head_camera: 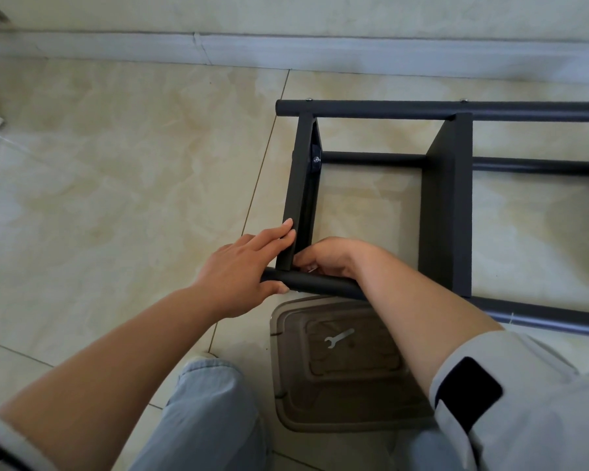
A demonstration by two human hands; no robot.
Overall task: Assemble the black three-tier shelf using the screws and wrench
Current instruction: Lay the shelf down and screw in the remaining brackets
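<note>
Nearest of all are the person's knees in pale blue jeans point(201, 413), and both forearms reach out over them. Between the knees a brown translucent plastic lid point(340, 365) lies flat on the tiled floor point(99, 158), and a small silver wrench point(338, 337) rests on its middle, touched by neither hand.

Just beyond the lid runs the near black tube point(323, 284) of the black shelf frame point(446, 205), which lies on its side on the floor. The left hand point(242, 266) rests at the tube's left end: its fingers are straight and close together, laid flat against the outer face of the end panel point(295, 205), with the thumb touching the tube below. The right hand point(323, 256) is curled in the corner where that panel meets the tube; its fingertips are hidden, so whether they pinch anything cannot be told.

Farther on, a second panel point(446, 185) stands across the frame. A middle tube point(371, 159) and a far tube point(388, 109) run rightward, near the grey skirting board point(116, 47).
</note>
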